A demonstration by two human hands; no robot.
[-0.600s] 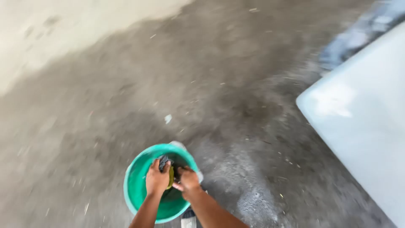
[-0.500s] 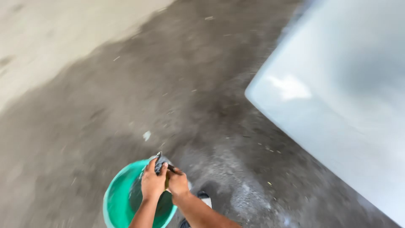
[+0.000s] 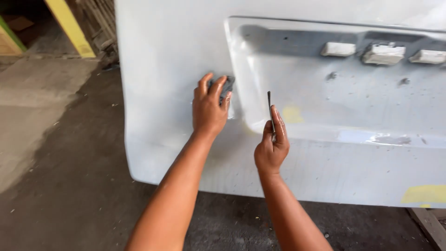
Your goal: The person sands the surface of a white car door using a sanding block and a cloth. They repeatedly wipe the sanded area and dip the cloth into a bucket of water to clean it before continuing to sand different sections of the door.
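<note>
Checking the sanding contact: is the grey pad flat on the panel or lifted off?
Flat on: the left hand presses the grey pad against the pale panel.

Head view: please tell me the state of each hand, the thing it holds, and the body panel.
left hand: pressing a dark pad flat against the panel
dark sanding pad: under the fingers, looks wet
right hand: pinching a thin flat blade
thin blade: upright, edge-on
grey body panel: upright, glossy wet, yellow filler patches
</note>
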